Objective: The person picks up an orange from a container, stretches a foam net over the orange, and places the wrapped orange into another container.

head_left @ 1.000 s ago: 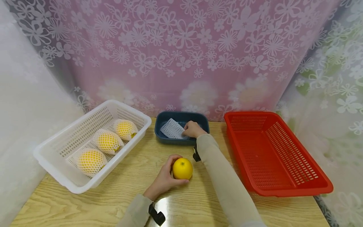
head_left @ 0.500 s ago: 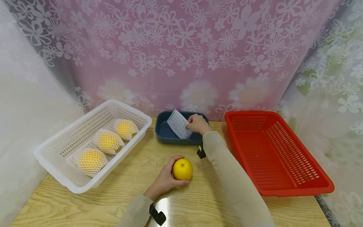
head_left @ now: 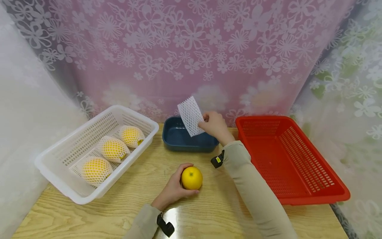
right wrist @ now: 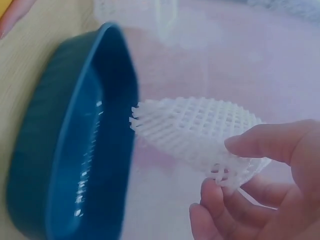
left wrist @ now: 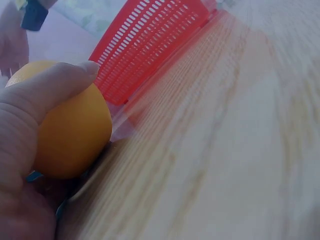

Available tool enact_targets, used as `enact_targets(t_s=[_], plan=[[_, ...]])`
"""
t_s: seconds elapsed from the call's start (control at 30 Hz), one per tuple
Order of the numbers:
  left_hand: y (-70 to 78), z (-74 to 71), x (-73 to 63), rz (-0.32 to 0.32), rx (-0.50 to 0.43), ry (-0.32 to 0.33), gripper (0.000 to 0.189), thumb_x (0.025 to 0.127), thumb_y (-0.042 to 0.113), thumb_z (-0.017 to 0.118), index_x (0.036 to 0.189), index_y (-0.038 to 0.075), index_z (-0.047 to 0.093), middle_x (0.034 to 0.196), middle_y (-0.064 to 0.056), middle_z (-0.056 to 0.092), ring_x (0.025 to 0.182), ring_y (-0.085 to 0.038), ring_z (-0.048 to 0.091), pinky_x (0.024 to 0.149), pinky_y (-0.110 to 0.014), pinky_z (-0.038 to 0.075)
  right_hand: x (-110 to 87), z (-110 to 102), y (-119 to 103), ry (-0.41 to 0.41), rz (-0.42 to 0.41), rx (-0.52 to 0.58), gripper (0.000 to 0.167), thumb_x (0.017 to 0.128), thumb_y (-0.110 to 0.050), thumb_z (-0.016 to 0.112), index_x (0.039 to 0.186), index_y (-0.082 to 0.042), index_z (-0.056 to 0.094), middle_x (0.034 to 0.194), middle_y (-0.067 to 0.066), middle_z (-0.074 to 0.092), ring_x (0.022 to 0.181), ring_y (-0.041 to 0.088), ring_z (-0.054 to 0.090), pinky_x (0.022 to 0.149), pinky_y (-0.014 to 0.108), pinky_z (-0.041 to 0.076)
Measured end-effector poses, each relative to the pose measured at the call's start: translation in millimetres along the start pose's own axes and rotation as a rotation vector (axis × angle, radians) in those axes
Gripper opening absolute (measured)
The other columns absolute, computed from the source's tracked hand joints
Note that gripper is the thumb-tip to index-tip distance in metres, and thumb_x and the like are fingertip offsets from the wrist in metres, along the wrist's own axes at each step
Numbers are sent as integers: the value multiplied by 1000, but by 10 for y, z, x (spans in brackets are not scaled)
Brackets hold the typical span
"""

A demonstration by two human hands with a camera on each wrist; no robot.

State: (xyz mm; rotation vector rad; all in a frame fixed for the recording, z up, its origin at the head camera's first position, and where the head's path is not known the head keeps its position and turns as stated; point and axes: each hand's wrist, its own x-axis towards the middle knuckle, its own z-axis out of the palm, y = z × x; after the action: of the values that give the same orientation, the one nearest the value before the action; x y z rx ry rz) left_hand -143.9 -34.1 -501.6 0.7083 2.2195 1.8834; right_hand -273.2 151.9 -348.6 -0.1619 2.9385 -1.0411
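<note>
An orange (head_left: 192, 178) rests on the wooden table, and my left hand (head_left: 175, 187) holds it with thumb and fingers curled round its side. In the left wrist view the thumb lies across the orange (left wrist: 75, 130). Above the dark blue bin (head_left: 191, 145), my right hand (head_left: 217, 127) pinches a white foam net sleeve (head_left: 191, 117) by its lower right end. The right wrist view has the foam net sleeve (right wrist: 200, 125) flattened between thumb and fingertips, beside the bin's rim.
On the left a white basket (head_left: 74, 142) contains several yellow fruits (head_left: 114, 149) in foam nets. A red basket (head_left: 268, 166) stands on the right. Behind the bin hangs a pink flowered curtain (head_left: 185, 59).
My right hand has lifted the foam net sleeve up out of the blue bin and moved slightly right. The left hand and the orange have stayed in place.
</note>
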Motion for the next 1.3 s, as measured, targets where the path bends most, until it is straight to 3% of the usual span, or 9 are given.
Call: enact_targets(t_s=[0.3, 0.5, 0.73, 0.8, 0.97, 1.1, 1.17, 1.3], plan=[[17, -13, 4, -18, 6, -39, 84, 69, 7, 90, 140, 13, 45, 132, -1, 55, 114, -14, 55, 101, -39, 43, -437, -139, -152, 84, -119, 110, 16, 89, -19, 70, 97, -8, 62, 84, 8, 61, 74, 25, 54, 64, 34, 49], [8, -8, 1, -5, 16, -48, 84, 69, 6, 90, 140, 10, 45, 131, -2, 56, 114, -15, 56, 101, -38, 43, -747, -21, -82, 120, -264, 281, 13, 90, -16, 72, 98, -10, 63, 78, 5, 58, 68, 23, 50, 59, 31, 45], [-362, 46, 46, 6, 21, -39, 89, 70, 11, 90, 144, 8, 40, 133, 2, 55, 116, -17, 55, 102, -36, 42, -1013, 217, 26, 142, -398, 466, 14, 89, -6, 73, 101, -7, 65, 85, 4, 66, 68, 19, 55, 62, 26, 49], [-368, 31, 33, 20, -8, -47, 84, 75, 15, 87, 145, 10, 40, 135, 2, 54, 118, -17, 54, 103, -34, 42, -1066, 286, 55, 156, -435, 497, 16, 87, 2, 72, 101, -3, 64, 88, 8, 69, 69, 17, 57, 62, 26, 51], [-360, -40, 0, 33, -110, -51, 67, 92, 20, 70, 149, 13, 36, 147, -4, 46, 132, -17, 43, 110, -26, 31, -1211, 449, 142, 187, -490, 535, 21, 84, 11, 70, 102, 3, 64, 92, 14, 68, 73, 18, 60, 63, 28, 52], [-337, -117, 7, 59, -195, -30, 61, 102, 27, 47, 154, 4, 26, 155, -17, 35, 140, -14, 32, 113, -21, 22, -1295, 555, 228, 195, -496, 610, 21, 86, 10, 69, 103, -1, 65, 94, 11, 66, 78, 19, 59, 62, 26, 52], [-306, -164, 22, 88, -171, 2, 60, 104, 32, 36, 154, 0, 25, 156, -19, 32, 142, -12, 29, 113, -20, 20, -1323, 609, 280, 181, -493, 649, 22, 87, 9, 68, 106, -2, 66, 98, 8, 65, 82, 20, 58, 66, 26, 53], [-176, -265, 47, 165, -77, 97, 53, 107, 29, 25, 146, -1, 44, 149, -18, 45, 138, -14, 38, 111, -23, 26, -1374, 697, 350, 158, -499, 703, 26, 88, 10, 65, 113, 1, 65, 107, 1, 64, 90, 16, 57, 76, 27, 54]])
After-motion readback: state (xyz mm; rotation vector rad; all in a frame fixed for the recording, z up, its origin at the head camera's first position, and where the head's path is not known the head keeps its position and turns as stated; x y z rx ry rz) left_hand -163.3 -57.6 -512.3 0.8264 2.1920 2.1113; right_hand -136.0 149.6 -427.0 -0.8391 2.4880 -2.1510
